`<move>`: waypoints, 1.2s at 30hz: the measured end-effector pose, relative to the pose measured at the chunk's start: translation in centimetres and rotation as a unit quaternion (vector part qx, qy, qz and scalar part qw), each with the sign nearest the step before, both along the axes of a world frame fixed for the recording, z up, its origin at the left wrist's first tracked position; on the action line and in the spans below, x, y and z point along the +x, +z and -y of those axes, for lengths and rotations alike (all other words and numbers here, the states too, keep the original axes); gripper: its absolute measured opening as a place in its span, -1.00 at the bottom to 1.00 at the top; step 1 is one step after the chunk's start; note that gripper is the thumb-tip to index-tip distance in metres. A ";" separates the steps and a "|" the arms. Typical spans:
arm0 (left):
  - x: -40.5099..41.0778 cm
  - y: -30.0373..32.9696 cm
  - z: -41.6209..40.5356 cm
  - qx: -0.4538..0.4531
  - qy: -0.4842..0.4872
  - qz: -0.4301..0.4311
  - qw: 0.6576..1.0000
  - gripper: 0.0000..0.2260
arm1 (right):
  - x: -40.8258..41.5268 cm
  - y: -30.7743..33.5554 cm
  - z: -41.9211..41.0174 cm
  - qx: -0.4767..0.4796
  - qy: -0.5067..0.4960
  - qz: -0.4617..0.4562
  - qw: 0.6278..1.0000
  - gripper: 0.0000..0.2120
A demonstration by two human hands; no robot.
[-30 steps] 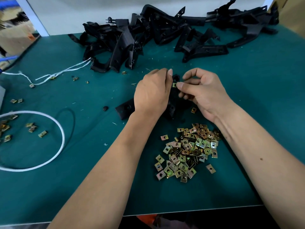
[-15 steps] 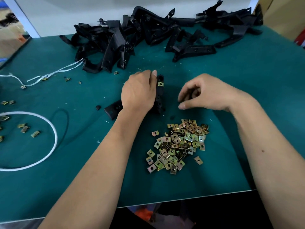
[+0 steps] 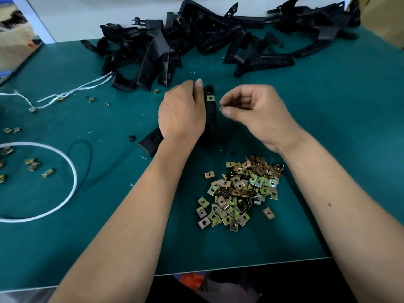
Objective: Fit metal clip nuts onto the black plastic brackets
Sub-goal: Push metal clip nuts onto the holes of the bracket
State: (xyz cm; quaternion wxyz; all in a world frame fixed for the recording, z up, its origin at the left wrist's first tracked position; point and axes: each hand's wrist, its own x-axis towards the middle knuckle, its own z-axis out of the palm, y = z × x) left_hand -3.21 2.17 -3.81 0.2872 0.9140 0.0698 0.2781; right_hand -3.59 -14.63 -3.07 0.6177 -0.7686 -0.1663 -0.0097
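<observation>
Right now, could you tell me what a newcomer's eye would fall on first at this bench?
Most likely the pile of brassy clip nuts on the green mat between the forearms. Just beyond it, the left hand grips a black bracket with one clip nut already fitted, while the right hand pinches another beside it. A heap of black brackets sprawls along the far edge.

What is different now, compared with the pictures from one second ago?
The right hand left the bracket, dipped toward the pile of clip nuts and has come back up pinching a new clip nut. The left hand still grips the bracket, whose fitted clip stays on.
</observation>
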 end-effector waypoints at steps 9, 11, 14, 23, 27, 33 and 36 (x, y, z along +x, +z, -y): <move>-0.1 0.3 0.0 -0.003 0.010 0.014 1.000 -0.63 | -1.0 -0.2 -0.5 0.138 -0.009 -0.128 0.982 -0.84; -0.1 0.2 0.0 -0.006 0.009 0.015 1.000 -0.63 | -1.2 -0.1 -0.6 0.146 0.002 -0.150 0.978 -0.84; -0.1 0.3 0.0 -0.009 0.010 0.015 1.000 -0.62 | -1.2 0.0 -0.7 0.156 0.000 -0.170 0.973 -0.82; -0.2 0.3 0.2 -0.005 0.014 0.013 1.000 -0.63 | -1.1 -0.1 -0.8 0.178 -0.019 -0.205 0.962 -0.78; -0.3 0.3 0.5 0.009 0.005 0.017 1.000 -0.63 | -1.2 0.0 -1.1 0.166 -0.028 -0.197 0.966 -0.78; -0.6 0.6 1.0 0.018 0.001 0.058 0.998 -0.66 | -1.2 -0.1 -1.2 0.148 -0.029 -0.178 0.972 -0.79; -0.7 0.8 0.8 0.023 0.008 0.078 0.997 -0.69 | -1.2 -0.4 -1.3 0.098 -0.035 -0.153 0.983 -0.88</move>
